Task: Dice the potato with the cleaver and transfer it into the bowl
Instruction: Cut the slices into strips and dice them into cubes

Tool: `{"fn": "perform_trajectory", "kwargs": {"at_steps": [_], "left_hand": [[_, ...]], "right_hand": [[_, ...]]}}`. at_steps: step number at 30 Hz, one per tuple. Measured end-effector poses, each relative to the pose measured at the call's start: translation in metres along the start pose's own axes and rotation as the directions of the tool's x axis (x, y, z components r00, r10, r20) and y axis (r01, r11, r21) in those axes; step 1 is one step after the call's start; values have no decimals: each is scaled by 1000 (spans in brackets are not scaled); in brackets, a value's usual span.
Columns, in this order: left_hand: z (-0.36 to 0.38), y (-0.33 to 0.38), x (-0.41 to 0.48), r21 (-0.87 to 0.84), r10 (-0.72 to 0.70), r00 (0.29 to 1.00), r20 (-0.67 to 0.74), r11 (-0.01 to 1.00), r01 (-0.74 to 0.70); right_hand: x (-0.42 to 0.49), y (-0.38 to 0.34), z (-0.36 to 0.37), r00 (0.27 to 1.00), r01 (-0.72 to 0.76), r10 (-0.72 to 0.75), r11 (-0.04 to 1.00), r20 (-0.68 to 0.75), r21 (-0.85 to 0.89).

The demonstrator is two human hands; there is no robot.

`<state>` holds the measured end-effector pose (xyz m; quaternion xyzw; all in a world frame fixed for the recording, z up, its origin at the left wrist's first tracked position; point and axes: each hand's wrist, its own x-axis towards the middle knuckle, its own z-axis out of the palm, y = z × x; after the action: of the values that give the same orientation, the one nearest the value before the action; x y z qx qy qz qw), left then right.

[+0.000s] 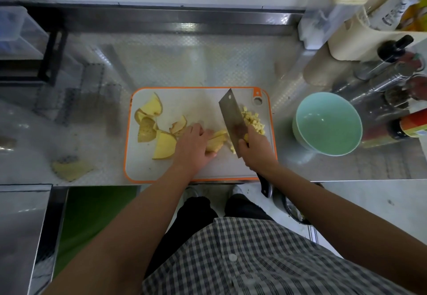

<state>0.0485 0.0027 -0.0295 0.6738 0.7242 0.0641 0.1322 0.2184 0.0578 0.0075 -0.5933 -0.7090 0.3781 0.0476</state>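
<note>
Steel cleaver (232, 119) stands just right of the left hand (193, 148), whose fingers (203, 132) curl over the potato strips (218, 139); the right hand (256, 149) grips its handle. A drifting stroke could likely nick those knuckles, or scatter cubes (253, 119) beyond them.

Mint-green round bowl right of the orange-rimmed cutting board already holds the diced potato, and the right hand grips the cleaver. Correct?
No: the head view shows the mint-green bowl empty. The diced potato lies on the orange-rimmed cutting board. The right hand does grip the steel cleaver.
</note>
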Motion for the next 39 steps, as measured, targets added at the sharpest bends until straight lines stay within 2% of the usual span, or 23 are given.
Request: {"fn": "perform_trajectory", "kwargs": {"at_steps": [12, 16, 19, 22, 26, 39], "left_hand": [[3, -1, 1, 18, 23, 1000, -11, 1000, -22], [2, -3, 1, 21, 48, 998, -41, 999, -47], [3, -2, 1, 29, 136, 988, -72, 991, -134], [4, 0, 2, 77, 218, 973, -70, 974, -213], [4, 3, 5, 113, 248, 967, -60, 964, -240], [5, 1, 8, 88, 272, 961, -48, 960, -267]], "right_hand": [[-8, 0, 14, 997, -36, 34, 999, -68, -29], [-10, -4, 11, 994, 55, -63, 995, -86, -88], [-12, -12, 10, 995, 98, -101, 982, -13, -160], [-13, -17, 12, 997, 81, -75, 970, 37, -228], [-13, -22, 15, 998, 52, -42, 967, 43, -248], [-12, -28, 36, 997, -45, 62, 959, 53, -279]]}}
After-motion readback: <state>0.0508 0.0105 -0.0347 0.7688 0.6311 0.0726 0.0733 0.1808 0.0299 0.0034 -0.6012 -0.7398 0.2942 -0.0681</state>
